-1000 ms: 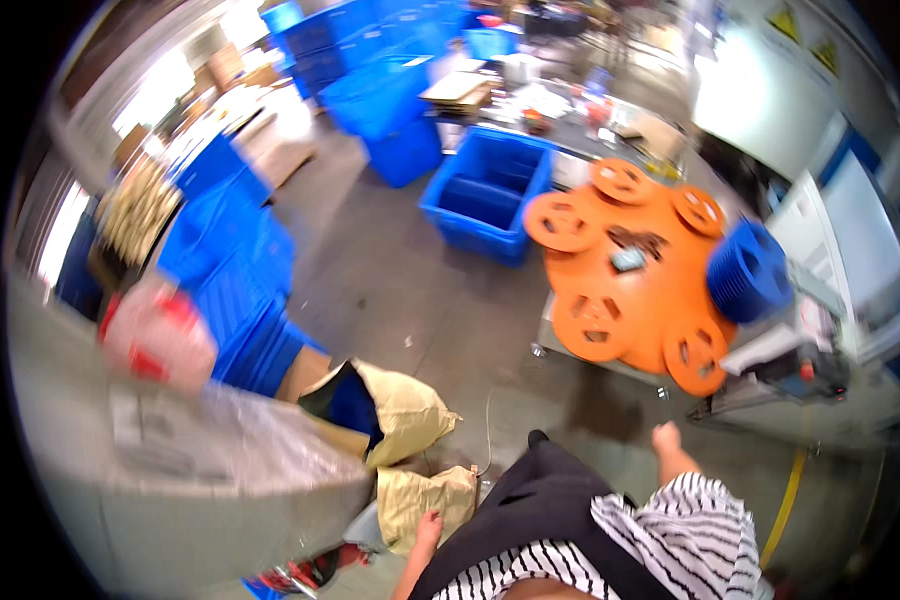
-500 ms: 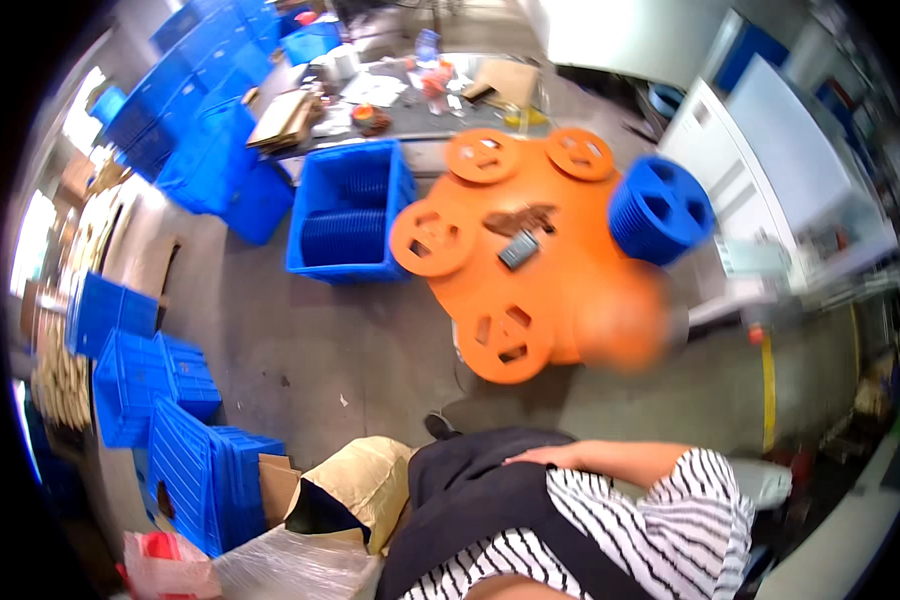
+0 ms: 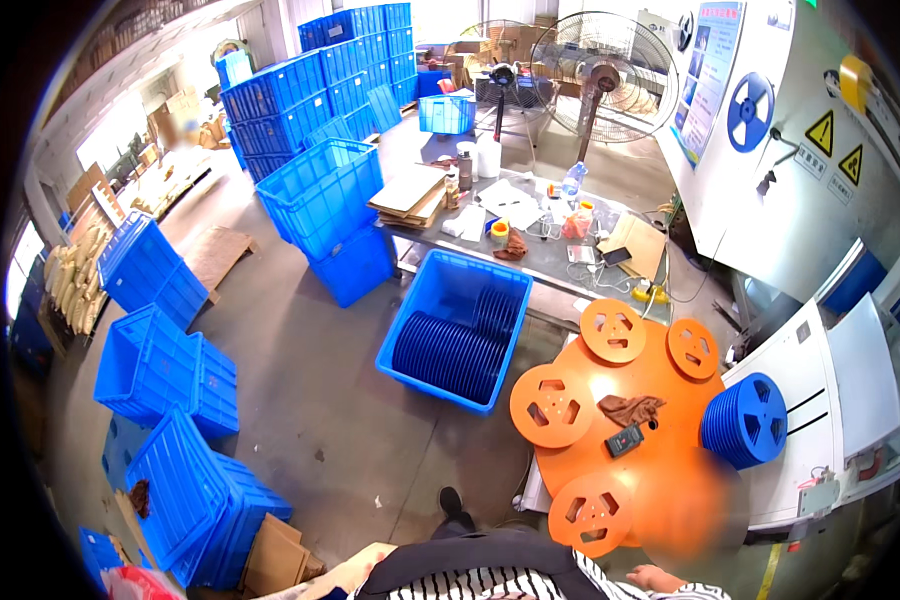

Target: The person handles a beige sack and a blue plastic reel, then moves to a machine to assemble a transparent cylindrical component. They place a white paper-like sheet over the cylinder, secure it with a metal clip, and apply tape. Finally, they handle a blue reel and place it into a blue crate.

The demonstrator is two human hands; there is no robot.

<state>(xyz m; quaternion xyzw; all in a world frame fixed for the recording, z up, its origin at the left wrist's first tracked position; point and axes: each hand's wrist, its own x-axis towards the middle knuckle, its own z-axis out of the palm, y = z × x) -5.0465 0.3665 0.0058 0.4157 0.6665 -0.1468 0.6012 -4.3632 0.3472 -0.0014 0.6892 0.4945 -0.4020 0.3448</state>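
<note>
My right hand shows at the lower edge, beside my striped sleeve and just in front of the orange rotary table. Its fingers look loosely stretched, and nothing is seen in them. My left hand is out of view. Round orange discs with cut-outs sit around the table's rim; the nearest disc is closest to my right hand. On the table's middle lie a brown cloth and a dark handheld device. A stack of blue reels stands at the table's right side. A blurred patch hides the table's near right part.
A blue crate with rows of blue reels stands left of the rotary table. Behind it is a cluttered workbench. Blue bins line the left side. Fans stand at the back, and a white machine at the right.
My view has tilted up and turned left, so the table now appears lower and further right. My right hand, earlier resting on my dark apron, now shows apart from it at the lower edge.
</note>
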